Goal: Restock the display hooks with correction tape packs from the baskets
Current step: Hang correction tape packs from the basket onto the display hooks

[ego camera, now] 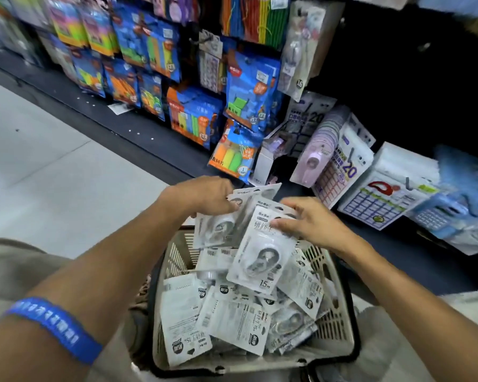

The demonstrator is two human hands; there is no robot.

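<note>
Wrapping my left forearm, closest to the lens, is a blue wristband [56,328] w/ pale lettering. Below my arms a beige slatted plastic basket [337,323] w/ a black rim & handle is sitting, piled w/ loose correction tape packs [232,315] lying every which way, some face down showing barcodes, some face up. My left hand [204,197] is gripping a fanned bunch of packs [218,227] by their top edges, fingers curled over the cards, long axes running roughly toward me & down into the basket. My right hand [312,224] is pinching the front pack [262,252] near its header, thumb on the printed face; that pack is hanging over the basket, header end pointing away toward the shelf, "15m" end pointing at me, long axis tilting slightly to my left. It's a flat white card w/ a clear rounded blister holding a grey-white dispenser. Ahead, the dark display rack [398,78] is carrying glossy blue-and-orange bagged goods [251,86] on the left & lilac tape packs plus white label sheets [351,166] on the right. Pale floor tiles [39,161] are stretching off to my left.
</note>
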